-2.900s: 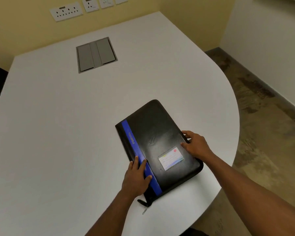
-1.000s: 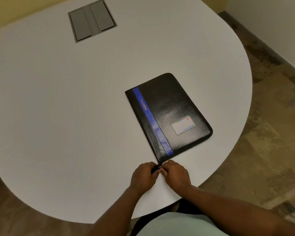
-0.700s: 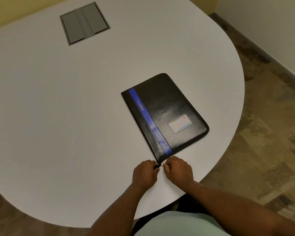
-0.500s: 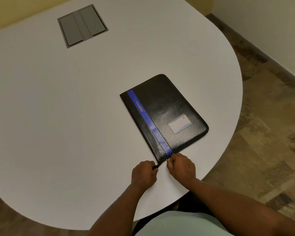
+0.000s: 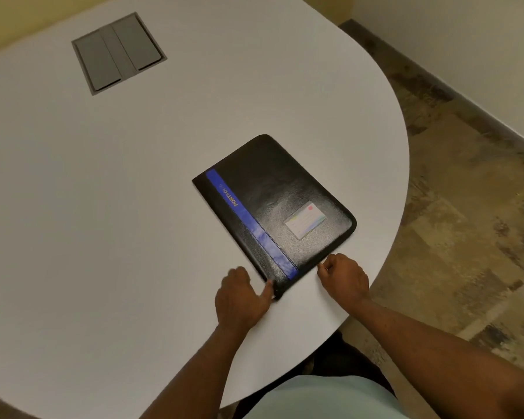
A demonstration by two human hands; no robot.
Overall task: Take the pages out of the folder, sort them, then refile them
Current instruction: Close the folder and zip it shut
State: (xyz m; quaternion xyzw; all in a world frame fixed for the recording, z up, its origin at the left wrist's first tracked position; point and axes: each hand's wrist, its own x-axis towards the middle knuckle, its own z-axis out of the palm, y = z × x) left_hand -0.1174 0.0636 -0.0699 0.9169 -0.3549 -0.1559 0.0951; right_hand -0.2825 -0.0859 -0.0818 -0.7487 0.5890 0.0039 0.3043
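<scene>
Still step one: the folder (image 5: 273,213) is closed, flat on the table (image 5: 103,207), lying at a slant near the table's rounded right rim, well clear of the grey hatch (image 5: 118,52) at the far left. No pages are out.

Your left hand (image 5: 241,299) sits at the folder's near corner, thumb touching the spine end, other fingers loose on the table; it pins the corner rather than gripping it. Your right hand (image 5: 344,279) is curled at the near short edge, fingers pinched together as if on the zip pull. The pull itself is too small to see, so I can't tell whether you actually have it or the hand is just clenched.

The zip looks barely started, if at all. Next move, as I judge it: hold the corner down with the left hand and run the right hand along the near edge, round the near-right corner, then up the long right side.

Watch the edges. The folder's near-right corner is close to the table rim, and your right hand is just beside the drop. Pulling rightward could drag the folder toward the rim. There is plenty of bare table to the left and far side for spreading pages.
</scene>
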